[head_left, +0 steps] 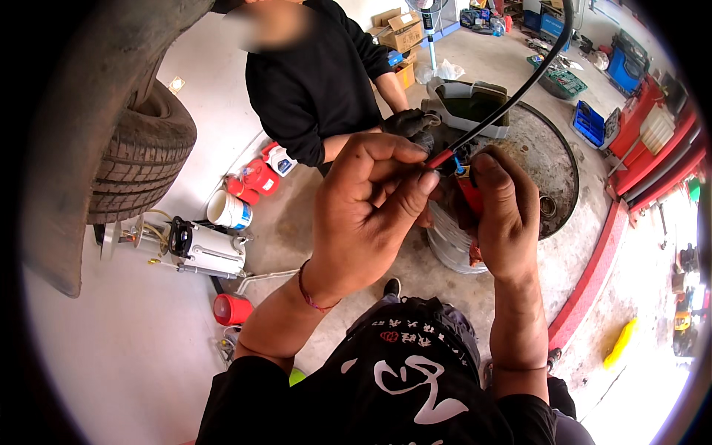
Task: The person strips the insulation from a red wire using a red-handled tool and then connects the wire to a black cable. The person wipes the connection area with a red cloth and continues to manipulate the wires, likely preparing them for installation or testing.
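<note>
In front of me a black cable (512,100) hangs down from the top, ending in a red sleeve (440,159). My left hand (371,215) pinches the red sleeve between thumb and fingers. Close by on the right, my right hand (508,211) is closed round a small red object (469,194) that looks like a lighter, thumb up at its top. A bright blue streak (458,166) shows between that top and the sleeve; whether it is a flame I cannot tell. My fingers hide much of the red object.
A person in black (315,81) stands ahead, a gloved hand (404,122) by a round drum top (560,156) bearing a grey oil pan (452,100). A tyre (144,159) hangs at left. Below stand a white bucket (225,210) and a metal tank (211,248). Red tool cabinets (645,126) line the right.
</note>
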Available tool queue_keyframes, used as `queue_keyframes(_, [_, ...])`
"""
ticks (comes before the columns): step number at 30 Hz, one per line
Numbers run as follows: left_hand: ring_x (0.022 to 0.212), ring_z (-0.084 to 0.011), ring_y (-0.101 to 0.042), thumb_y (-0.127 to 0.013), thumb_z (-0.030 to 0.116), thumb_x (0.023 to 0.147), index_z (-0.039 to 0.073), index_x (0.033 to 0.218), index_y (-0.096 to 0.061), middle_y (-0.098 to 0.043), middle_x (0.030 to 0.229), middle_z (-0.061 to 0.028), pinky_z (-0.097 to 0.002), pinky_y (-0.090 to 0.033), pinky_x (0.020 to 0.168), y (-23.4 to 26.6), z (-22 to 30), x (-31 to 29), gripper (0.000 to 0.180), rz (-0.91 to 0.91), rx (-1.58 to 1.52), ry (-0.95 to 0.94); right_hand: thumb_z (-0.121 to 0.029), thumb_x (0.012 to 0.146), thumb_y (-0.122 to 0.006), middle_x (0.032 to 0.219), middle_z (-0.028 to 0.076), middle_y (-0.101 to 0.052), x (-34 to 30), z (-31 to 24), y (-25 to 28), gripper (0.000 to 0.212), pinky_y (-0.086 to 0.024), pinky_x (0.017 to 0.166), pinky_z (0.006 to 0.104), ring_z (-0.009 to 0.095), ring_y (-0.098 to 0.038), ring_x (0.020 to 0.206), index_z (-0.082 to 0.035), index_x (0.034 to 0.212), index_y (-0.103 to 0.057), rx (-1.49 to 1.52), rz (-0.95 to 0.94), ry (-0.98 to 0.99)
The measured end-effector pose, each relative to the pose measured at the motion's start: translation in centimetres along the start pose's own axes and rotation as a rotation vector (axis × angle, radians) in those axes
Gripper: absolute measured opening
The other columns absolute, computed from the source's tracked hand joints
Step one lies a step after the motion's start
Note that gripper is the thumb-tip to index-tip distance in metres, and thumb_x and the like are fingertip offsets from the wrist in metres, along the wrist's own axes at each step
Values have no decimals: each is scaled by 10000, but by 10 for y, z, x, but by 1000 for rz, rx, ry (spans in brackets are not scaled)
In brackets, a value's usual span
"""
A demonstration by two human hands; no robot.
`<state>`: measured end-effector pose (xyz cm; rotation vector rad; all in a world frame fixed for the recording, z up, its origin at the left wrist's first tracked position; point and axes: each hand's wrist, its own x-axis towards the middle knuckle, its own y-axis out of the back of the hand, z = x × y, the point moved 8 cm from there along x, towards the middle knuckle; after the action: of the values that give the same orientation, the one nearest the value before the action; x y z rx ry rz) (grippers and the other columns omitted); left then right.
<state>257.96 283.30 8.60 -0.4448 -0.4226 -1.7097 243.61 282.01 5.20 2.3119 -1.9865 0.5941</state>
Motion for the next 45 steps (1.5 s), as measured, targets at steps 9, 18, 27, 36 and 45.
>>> queue_keyframes(9, [633,-61,-579,-583,30,971,-3,1111,-483,-622,808,-43,-194,-477,563,-3,5,-2,175,-37,-29,26,-330,1022,-520,728,-12,-555,6,-3,-1,376,-352,487,195,36,-449,542,19,1136,-600,122,52,64])
queue_keyframes(18, [557,-24,-528,-598,106,982,-11,1039,-574,-596,700,-8,-179,-433,476,-3,-3,-1,132,-59,-44,256,-262,954,-641,648,15,-551,23,2,5,306,-273,394,216,59,-407,445,14,1087,-634,321,-1,112])
queue_keyframes(27, [625,-37,-559,-682,12,890,-4,1024,-607,-635,788,-17,-209,-467,539,-3,29,2,155,54,582,-350,-229,958,-642,622,9,-546,14,-7,7,234,-286,411,214,70,-425,454,-2,1013,-648,151,131,167])
queue_keyframes(36, [673,-25,-589,-666,41,920,-18,1029,-610,-647,824,-18,-184,-485,601,-3,8,2,137,0,146,11,-254,981,-602,604,22,-534,17,-4,7,284,-275,416,224,76,-413,441,15,1068,-622,386,106,118])
queue_keyframes(45, [591,4,-478,-638,79,954,-23,992,-606,-543,658,45,-179,-362,492,-9,11,4,113,-43,291,-43,-237,974,-616,612,21,-537,16,-2,17,268,-283,416,219,72,-429,449,28,999,-640,242,100,181])
